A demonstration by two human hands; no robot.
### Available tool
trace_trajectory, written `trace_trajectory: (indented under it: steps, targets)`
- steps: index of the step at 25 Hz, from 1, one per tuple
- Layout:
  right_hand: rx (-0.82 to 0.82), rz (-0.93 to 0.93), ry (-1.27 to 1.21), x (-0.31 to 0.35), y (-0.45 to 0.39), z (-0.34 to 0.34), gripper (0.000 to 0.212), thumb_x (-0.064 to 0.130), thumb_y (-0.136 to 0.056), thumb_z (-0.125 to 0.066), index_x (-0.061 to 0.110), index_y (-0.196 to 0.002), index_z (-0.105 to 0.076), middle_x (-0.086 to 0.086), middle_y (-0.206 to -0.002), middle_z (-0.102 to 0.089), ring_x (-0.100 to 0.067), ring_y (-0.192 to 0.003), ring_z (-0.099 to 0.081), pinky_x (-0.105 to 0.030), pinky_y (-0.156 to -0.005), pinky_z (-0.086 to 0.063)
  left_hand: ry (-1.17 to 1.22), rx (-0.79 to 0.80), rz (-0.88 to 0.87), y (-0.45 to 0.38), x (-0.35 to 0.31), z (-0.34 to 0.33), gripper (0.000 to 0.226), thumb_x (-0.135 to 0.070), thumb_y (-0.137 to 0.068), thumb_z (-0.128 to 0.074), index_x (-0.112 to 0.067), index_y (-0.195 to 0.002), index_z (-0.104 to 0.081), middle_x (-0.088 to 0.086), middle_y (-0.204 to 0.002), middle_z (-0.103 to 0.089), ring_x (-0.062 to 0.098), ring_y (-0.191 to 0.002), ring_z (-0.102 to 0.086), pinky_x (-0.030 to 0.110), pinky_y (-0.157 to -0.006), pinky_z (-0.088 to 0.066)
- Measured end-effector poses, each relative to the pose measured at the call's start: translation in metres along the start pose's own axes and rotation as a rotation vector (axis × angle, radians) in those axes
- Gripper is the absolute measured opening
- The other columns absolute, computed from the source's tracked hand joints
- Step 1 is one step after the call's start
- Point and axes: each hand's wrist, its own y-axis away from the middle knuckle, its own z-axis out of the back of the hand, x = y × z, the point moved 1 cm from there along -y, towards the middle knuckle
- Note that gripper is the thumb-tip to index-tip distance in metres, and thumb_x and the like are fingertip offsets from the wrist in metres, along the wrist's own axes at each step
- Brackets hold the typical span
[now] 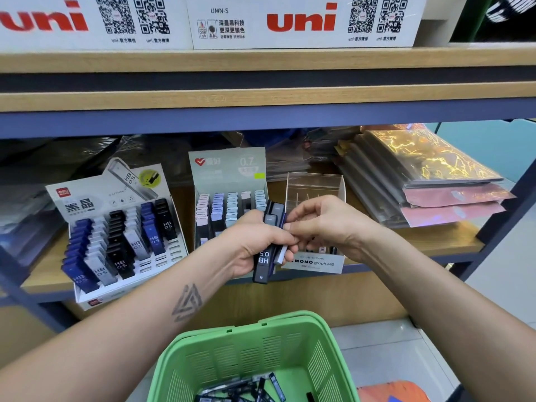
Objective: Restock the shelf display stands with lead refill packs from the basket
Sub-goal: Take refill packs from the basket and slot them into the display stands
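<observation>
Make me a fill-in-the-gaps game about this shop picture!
1. The basket below the hands is coloured ______.
2. The left hand grips a bunch of lead refill packs printed with the letters ______.
3. The big red word on the white boxes on the top shelf is ______.
4. The right hand pinches one pack with its ______.

Missing words: green; HB; uni; fingers

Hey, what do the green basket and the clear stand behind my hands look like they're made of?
Green basket: most likely moulded plastic, matt, judging by the even colour and slotted walls. Clear stand: probably glossy acrylic or a similar hard plastic; it is see-through with pale edges, and sits on a white printed base that may be card.
</observation>
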Motion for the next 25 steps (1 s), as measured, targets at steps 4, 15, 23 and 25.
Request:
trace_trajectory:
  steps: [4, 15, 23, 25]
  targets:
    - [-0.013, -0.058, -0.092, 0.0, -0.001, 0.005, 0.013, -0.005, -0.082, -0.075, -0.004, -0.095, -0.074, -0.019, -0.08, -0.072, -0.02, -0.064, -0.068, -0.024, -0.057, -0.056, 0.049, 0.044, 0.014, 0.003, -0.001, 0.002, 0.011, 0.007, -0.086, -0.069, 0.005, -0.097, -0.065, 0.022, -0.077, -0.068, 0.025, -0.059, -0.066, 0.029, -0.055, -0.055]
    - [-0.074, 0.098, -0.278, -0.003, 0.0, 0.033, 0.02, -0.014, -0.083, -0.07, -0.006, -0.102, -0.072, -0.022, -0.095, -0.074, -0.029, -0.088, -0.075, -0.031, -0.075, -0.061, 0.218, -0.059, 0.018, 0.002, -0.003, 0.007, 0.007, 0.008, -0.086, -0.065, 0.004, -0.091, -0.064, 0.026, -0.084, -0.067, 0.017, -0.05, -0.051, 0.024, -0.048, -0.043]
    - [0.036, 0.16, 0.119, -0.003, 0.007, 0.038, 0.028, -0.013, -0.075, -0.077, 0.004, -0.097, -0.076, -0.015, -0.091, -0.075, -0.023, -0.082, -0.072, -0.035, -0.078, -0.061, 0.047, -0.188, -0.147, 0.001, -0.005, 0.003, 0.019, 0.013, -0.081, -0.07, -0.003, -0.088, -0.062, 0.014, -0.064, -0.059, 0.017, -0.047, -0.05, 0.026, -0.048, -0.043]
    - [0.087, 0.19, 0.222, 0.0, 0.009, 0.031, 0.034, -0.013, -0.076, -0.077, 0.008, -0.103, -0.075, -0.012, -0.091, -0.076, -0.022, -0.08, -0.072, -0.031, -0.076, -0.06, -0.003, -0.173, -0.168, 0.002, -0.005, 0.003, 0.018, 0.011, -0.081, -0.071, -0.002, -0.089, -0.062, 0.013, -0.061, -0.056, 0.018, -0.046, -0.049, 0.026, -0.048, -0.043]
